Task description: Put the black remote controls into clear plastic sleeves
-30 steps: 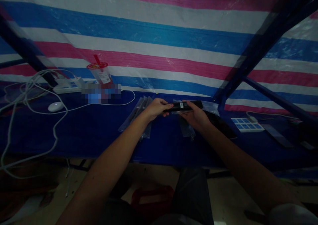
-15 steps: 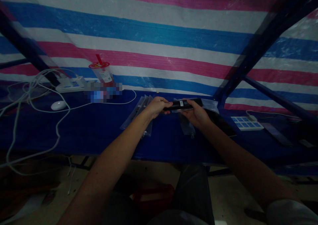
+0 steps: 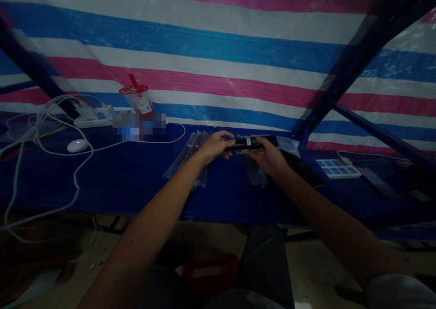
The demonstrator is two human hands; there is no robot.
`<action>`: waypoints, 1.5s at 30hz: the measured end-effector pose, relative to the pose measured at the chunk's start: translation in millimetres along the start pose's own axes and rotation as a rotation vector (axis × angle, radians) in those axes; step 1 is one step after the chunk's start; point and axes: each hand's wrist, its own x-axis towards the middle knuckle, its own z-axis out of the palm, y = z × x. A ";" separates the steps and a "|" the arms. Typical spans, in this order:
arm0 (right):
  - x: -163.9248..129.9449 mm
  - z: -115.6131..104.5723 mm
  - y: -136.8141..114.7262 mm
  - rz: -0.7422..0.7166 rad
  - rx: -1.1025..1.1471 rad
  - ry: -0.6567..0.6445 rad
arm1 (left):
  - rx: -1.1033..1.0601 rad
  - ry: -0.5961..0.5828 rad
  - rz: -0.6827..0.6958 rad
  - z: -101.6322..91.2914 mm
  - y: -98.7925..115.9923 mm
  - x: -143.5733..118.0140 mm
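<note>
A long black bar-shaped item with a small white label lies level between my hands, above the blue table. My left hand has its thumb and fingers around the left end. The right hand grips it further right, thumb on top and fingers beneath. Clear plastic shows beyond the right end and below the item. Several flat clear bags with dark contents rest by my left wrist. Another clear bag lies under my right hand. What is inside the bags is too dim to name.
At the left are tangled white cables, a white mouse, a power strip and a lidded cup with a red straw. Another power strip and a phone-like slab lie right. Blue frame posts flank the striped sheet.
My left index finger has lifted slightly from the black item, while thumb and other fingers stay at its end. Otherwise the hands and item have barely moved.
</note>
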 end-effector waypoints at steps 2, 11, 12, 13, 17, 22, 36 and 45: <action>1.2 -1.5 -0.5 -0.007 -0.002 0.006 | 0.155 0.018 0.131 0.3 -1.6 0.5; 1.5 -3.2 -4.3 -0.016 0.025 0.031 | 0.700 0.027 0.573 -5.9 -3.1 -1.4; 1.4 -3.1 -4.9 -0.017 0.031 0.033 | 0.695 0.032 0.572 -5.9 -3.1 -1.4; 1.7 -3.3 -5.6 -0.020 0.037 0.035 | 0.673 0.043 0.566 -6.0 -3.3 -0.9; 4.9 -6.3 -9.9 -0.020 0.065 0.054 | 0.450 0.142 0.477 -7.8 -5.0 5.5; 7.1 -8.8 -13.2 -0.013 0.093 0.059 | 0.172 0.194 0.295 -10.6 -6.7 13.0; 4.7 -7.2 -9.5 -0.008 0.058 0.046 | 0.151 0.104 0.348 -6.7 -14.6 14.6; 6.0 -7.6 -9.3 -0.004 0.080 0.075 | 0.357 0.106 0.520 -7.7 -7.3 5.7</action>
